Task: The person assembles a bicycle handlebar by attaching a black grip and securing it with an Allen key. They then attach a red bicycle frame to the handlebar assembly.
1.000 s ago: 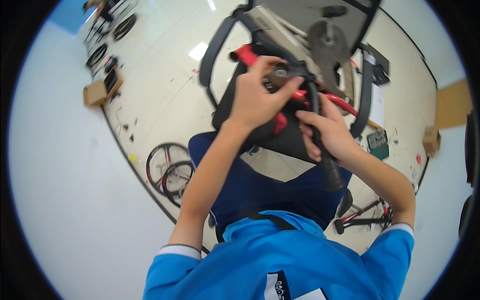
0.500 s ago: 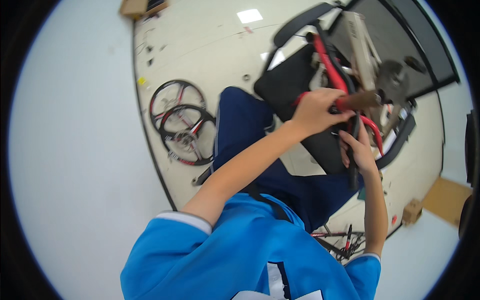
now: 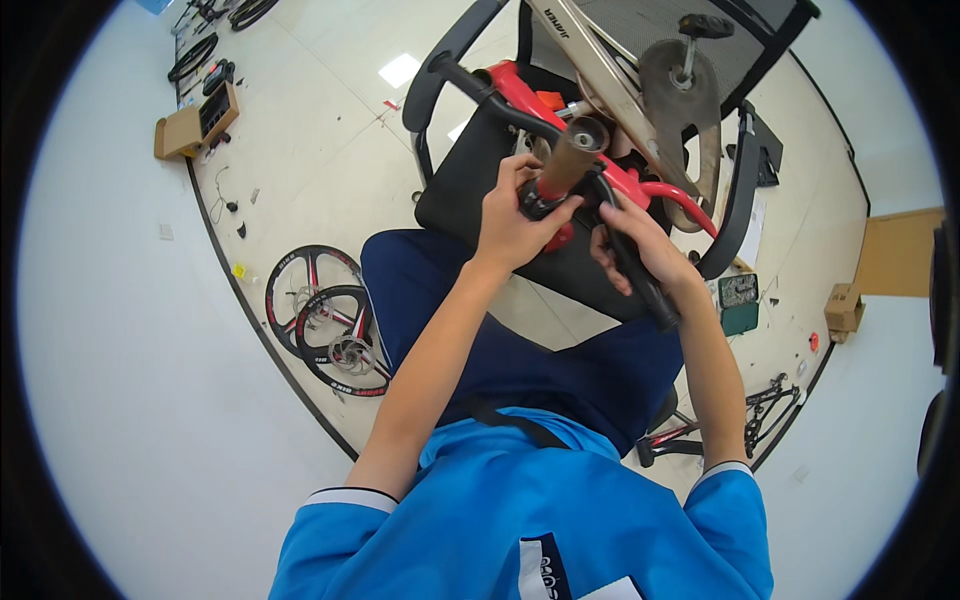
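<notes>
Over my lap, my left hand [image 3: 512, 218] is closed round the lower part of a red tube with a brown sleeve [image 3: 572, 158]. The tube points up toward me, and a round end with a small centre hole shows. A black curved handlebar [image 3: 635, 265] slants down toward my right thigh, and my right hand [image 3: 645, 245] grips it near its lower end. Behind both hands lies a red frame part [image 3: 525, 95] on the black chair [image 3: 465, 180]. Where the tube and the handlebar meet is partly hidden by my fingers.
A beige bicycle frame [image 3: 600, 75] with a crank [image 3: 682, 85] rests on the chair. Two wheels [image 3: 318, 320] lie on the floor at left. At right are a green case [image 3: 740, 305], a cardboard box [image 3: 845, 308] and another bicycle frame [image 3: 685, 430].
My view has shifted, and the chair and its parts now appear further left. The brown-sleeved tube has swung from pointing right to pointing up toward me. Both hands keep their hold.
</notes>
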### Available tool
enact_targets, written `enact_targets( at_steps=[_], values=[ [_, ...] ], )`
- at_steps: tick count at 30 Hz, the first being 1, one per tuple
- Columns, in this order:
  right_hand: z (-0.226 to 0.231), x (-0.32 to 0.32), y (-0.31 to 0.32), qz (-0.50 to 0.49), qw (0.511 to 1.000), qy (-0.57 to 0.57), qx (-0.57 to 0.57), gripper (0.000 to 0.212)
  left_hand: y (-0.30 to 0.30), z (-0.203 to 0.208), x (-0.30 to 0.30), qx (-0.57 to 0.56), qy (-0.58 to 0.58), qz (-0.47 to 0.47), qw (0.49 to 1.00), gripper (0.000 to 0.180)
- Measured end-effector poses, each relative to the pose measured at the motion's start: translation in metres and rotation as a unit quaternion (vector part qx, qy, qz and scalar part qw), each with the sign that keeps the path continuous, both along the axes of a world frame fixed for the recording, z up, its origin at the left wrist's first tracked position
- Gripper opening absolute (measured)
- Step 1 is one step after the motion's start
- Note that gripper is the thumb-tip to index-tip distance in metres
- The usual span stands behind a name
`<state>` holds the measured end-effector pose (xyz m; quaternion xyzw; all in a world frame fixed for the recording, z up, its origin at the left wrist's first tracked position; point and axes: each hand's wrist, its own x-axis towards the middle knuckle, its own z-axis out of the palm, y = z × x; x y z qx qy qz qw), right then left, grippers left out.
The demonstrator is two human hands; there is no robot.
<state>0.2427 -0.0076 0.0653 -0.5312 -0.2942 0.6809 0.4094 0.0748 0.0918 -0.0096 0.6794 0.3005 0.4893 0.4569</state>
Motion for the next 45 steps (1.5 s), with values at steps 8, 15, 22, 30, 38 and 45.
enact_targets(
  at_steps=[8, 15, 22, 30, 38, 45],
  values=[
    [-0.093, 0.051, -0.018, -0.068, 0.979, -0.191, 0.029, 0.037, -0.002, 0.000, -0.026, -0.002, 0.025, 0.028, 0.999, 0.048],
    [-0.195, 0.038, -0.074, -0.134, 0.890, -0.431, 0.057, 0.039, -0.005, 0.026, -0.027, 0.029, -0.029, 0.062, 0.997, 0.029],
    [-0.208, 0.026, -0.070, -0.264, 0.836, -0.480, 0.028, 0.026, -0.014, 0.011, -0.025, 0.092, 0.015, 0.040, 0.995, 0.023],
    [-0.218, 0.024, -0.075, -0.304, 0.835, -0.453, 0.069, 0.014, -0.025, 0.003, -0.037, 0.086, 0.007, 0.047, 0.995, 0.022],
    [-0.220, 0.023, -0.074, -0.313, 0.831, -0.455, 0.066, 0.014, -0.029, -0.001, -0.049, 0.080, -0.002, 0.049, 0.996, 0.020],
    [-0.220, 0.023, -0.073, -0.315, 0.830, -0.456, 0.065, 0.014, -0.029, -0.005, -0.051, 0.075, -0.013, 0.048, 0.996, 0.021]
  ],
)
